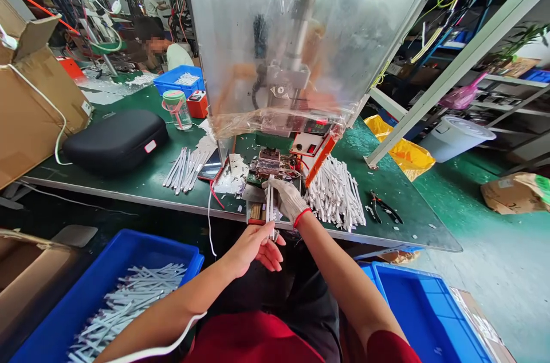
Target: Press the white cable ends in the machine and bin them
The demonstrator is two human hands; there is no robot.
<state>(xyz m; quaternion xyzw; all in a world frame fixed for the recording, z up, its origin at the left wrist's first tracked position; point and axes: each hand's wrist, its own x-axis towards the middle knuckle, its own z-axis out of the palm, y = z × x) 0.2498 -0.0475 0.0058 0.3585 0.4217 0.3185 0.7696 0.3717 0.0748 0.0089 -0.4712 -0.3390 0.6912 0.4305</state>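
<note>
Only the head cam here, and it's a pretty wide view. The right hand (286, 200), in a white cotton glove with a red band at the wrist, has its grip closed on some thin white strips (270, 208), held upright just over the front edge of the table (387, 180). The glove hides part of them, so no idea how many there are. The bare left hand (253, 251) is curled right by their lower end, but it's hard to tell if that grip is actually holding anything.

There's not much room ahead: a machine (275, 71) sits just beyond the hands, mostly blurred behind a clear plastic curtain (240, 25). A heap of white strips (335, 194) lies just right of the glove, with pliers (382, 208) past it. Blue crates sit low on both sides, cut off by the frame: the left one (141, 243) holds more strips, the right one (421, 306) shows only blue. A co-worker (172, 54) works well back.
</note>
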